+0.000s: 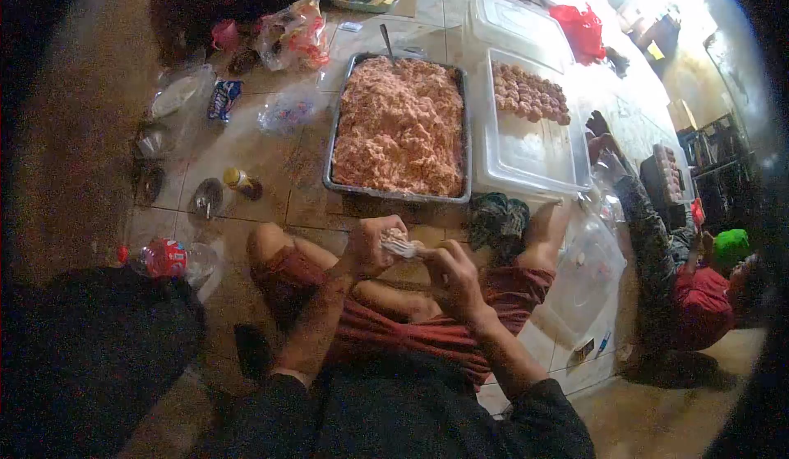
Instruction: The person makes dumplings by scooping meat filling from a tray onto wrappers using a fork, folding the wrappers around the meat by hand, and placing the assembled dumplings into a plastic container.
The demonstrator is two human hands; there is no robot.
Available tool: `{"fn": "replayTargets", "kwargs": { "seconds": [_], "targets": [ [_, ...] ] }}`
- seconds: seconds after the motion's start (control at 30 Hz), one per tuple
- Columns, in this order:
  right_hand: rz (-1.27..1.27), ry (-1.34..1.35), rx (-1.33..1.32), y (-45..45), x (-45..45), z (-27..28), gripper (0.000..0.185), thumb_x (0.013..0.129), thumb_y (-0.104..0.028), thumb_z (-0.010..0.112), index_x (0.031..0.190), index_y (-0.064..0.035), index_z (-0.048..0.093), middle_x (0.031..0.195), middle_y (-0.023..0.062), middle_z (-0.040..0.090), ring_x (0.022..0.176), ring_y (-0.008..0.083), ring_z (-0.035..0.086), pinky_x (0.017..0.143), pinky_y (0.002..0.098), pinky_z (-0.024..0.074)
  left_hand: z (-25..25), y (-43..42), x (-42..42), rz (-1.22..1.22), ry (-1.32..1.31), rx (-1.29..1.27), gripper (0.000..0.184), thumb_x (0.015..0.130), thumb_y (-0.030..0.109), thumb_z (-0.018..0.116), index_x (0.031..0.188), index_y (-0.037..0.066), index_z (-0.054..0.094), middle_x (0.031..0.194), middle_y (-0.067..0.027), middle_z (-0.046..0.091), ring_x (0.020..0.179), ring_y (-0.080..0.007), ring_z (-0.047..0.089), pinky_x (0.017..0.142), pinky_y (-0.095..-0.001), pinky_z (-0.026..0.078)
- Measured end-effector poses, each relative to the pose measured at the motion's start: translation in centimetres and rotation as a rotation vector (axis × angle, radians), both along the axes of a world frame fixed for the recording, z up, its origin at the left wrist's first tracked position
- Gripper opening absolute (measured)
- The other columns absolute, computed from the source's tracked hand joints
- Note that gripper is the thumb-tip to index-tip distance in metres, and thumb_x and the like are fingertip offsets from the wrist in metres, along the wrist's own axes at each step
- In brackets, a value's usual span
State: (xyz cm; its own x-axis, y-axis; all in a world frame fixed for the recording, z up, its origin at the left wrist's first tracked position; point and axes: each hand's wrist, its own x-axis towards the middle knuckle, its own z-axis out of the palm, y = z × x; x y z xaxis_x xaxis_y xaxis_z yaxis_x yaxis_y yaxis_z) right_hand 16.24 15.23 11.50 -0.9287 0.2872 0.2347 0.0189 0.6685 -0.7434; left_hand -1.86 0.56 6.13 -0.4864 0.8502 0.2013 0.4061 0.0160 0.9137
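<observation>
Above my lap, my left hand [367, 244] is closed around a small dumpling [398, 244] with a pale, pleated wrapper and some pinkish filling showing. My right hand [454, 276] is closed too, its fingertips pinching at the right edge of the same dumpling. Just beyond both hands sits a large dark-rimmed tray [328, 175] heaped with pink minced meat [399, 126]. A metal spoon [385, 40] sticks up from the far side of the meat. To the right, a clear plastic container [526, 159] holds rows of finished dumplings [530, 93] at its far end.
A small yellow-capped jar [238, 179], a soda bottle [168, 258] and plastic bags [292, 36] lie on the left. A clear lid [583, 274] and a lighter [604, 342] are at right. Another person in red [699, 307] sits farther right; a dark-clothed person [99, 352] is at left.
</observation>
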Motion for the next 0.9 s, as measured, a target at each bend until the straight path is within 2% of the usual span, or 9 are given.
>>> {"fn": "replayTargets", "kwargs": {
  "seconds": [0.1, 0.17, 0.2, 0.37, 0.43, 0.5, 0.6, 0.77, 0.9],
  "targets": [
    [0.011, 0.009, 0.028, 1.1, 0.1, 0.0, 0.024, 0.082, 0.005, 0.067, 0.105, -0.0034, 0.067, 0.100, 0.0171, 0.063, 0.091, 0.0345, 0.065, 0.075, 0.0403, 0.0543, 0.7, -0.6, -0.1, 0.061, -0.180, 0.035, 0.028, 0.077, 0.021, 0.085, 0.087, 0.006, 0.064, 0.076, 0.0007, 0.065, 0.070, -0.0063, 0.058, 0.063, -0.0249, 0.048],
    [-0.180, 0.113, -0.283, 0.4, 0.6, 0.8, 0.021, 0.084, 0.009, 0.063, 0.103, 0.0004, 0.065, 0.088, 0.0184, 0.060, 0.078, 0.0299, 0.063, 0.070, 0.0334, 0.0510, 2.0, -0.9, 0.7, 0.076, -0.149, 0.003, 0.034, 0.077, 0.026, 0.087, 0.086, 0.005, 0.062, 0.075, -0.0038, 0.065, 0.067, -0.0105, 0.058, 0.062, -0.0290, 0.049],
    [-0.210, 0.095, -0.248, 0.2, 0.5, 0.0, 0.012, 0.090, 0.006, 0.063, 0.100, 0.0006, 0.063, 0.088, 0.0143, 0.063, 0.080, 0.0216, 0.064, 0.071, 0.0312, 0.0503, 2.8, -0.6, 1.0, 0.081, -0.112, -0.018, 0.040, 0.076, 0.031, 0.089, 0.086, 0.005, 0.060, 0.074, -0.0083, 0.065, 0.065, -0.0148, 0.058, 0.061, -0.0331, 0.049],
    [-0.036, -0.022, -0.041, -0.5, -0.1, 1.0, 0.010, 0.093, -0.004, 0.067, 0.099, 0.0014, 0.061, 0.088, 0.0125, 0.064, 0.079, 0.0193, 0.063, 0.071, 0.0327, 0.0499, 0.1, -0.1, -0.1, 0.112, 0.073, -0.038, 0.034, 0.080, 0.028, 0.083, 0.081, 0.003, 0.060, 0.071, -0.0133, 0.064, 0.062, -0.0250, 0.063, 0.060, -0.0364, 0.050],
    [-0.211, -0.019, -0.436, -1.3, 0.0, 1.9, 0.014, 0.090, -0.005, 0.070, 0.099, 0.0012, 0.062, 0.086, 0.0165, 0.063, 0.076, 0.0247, 0.063, 0.070, 0.0349, 0.0500, 1.7, -0.4, 0.5, 0.110, 0.034, -0.076, 0.031, 0.082, 0.028, 0.079, 0.082, 0.003, 0.061, 0.074, -0.0139, 0.066, 0.066, -0.0296, 0.066, 0.062, -0.0382, 0.051],
    [-0.197, 0.002, -0.210, -1.6, -0.2, 1.9, 0.012, 0.092, -0.003, 0.068, 0.100, 0.0014, 0.061, 0.083, 0.0127, 0.063, 0.074, 0.0206, 0.060, 0.069, 0.0338, 0.0497, -0.1, 0.5, 0.9, 0.095, -0.021, -0.016, 0.032, 0.081, 0.029, 0.080, 0.087, 0.003, 0.063, 0.077, -0.0141, 0.067, 0.069, -0.0298, 0.067, 0.065, -0.0384, 0.052],
    [-0.152, -0.005, -0.260, -1.2, -0.2, 0.7, 0.011, 0.092, -0.002, 0.067, 0.100, 0.0014, 0.061, 0.081, 0.0116, 0.061, 0.073, 0.0203, 0.059, 0.067, 0.0334, 0.0491, 1.4, 0.6, 0.5, 0.133, 0.078, 0.050, 0.033, 0.078, 0.025, 0.082, 0.099, 0.005, 0.067, 0.089, -0.0084, 0.071, 0.080, -0.0133, 0.067, 0.072, -0.0307, 0.055],
    [-0.167, -0.018, -0.159, -1.1, 0.2, 1.3, 0.008, 0.092, -0.003, 0.066, 0.096, 0.0007, 0.060, 0.079, 0.0117, 0.059, 0.071, 0.0204, 0.058, 0.067, 0.0333, 0.0489, -4.3, -0.8, 0.0, -0.081, -0.343, -0.058, 0.044, 0.083, 0.042, 0.083, 0.092, 0.004, 0.064, 0.080, -0.0083, 0.068, 0.074, -0.0216, 0.066, 0.069, -0.0369, 0.053],
    [-0.109, -0.041, -0.167, 0.5, 0.1, 0.6, 0.012, 0.092, -0.005, 0.068, 0.102, -0.0007, 0.065, 0.084, 0.0131, 0.064, 0.073, 0.0220, 0.062, 0.069, 0.0320, 0.0503, 0.9, -1.0, 1.2, 0.091, -0.018, 0.093, 0.038, 0.083, 0.032, 0.085, 0.085, 0.004, 0.060, 0.077, -0.0040, 0.066, 0.071, -0.0171, 0.065, 0.063, -0.0328, 0.051]
  ]
}}
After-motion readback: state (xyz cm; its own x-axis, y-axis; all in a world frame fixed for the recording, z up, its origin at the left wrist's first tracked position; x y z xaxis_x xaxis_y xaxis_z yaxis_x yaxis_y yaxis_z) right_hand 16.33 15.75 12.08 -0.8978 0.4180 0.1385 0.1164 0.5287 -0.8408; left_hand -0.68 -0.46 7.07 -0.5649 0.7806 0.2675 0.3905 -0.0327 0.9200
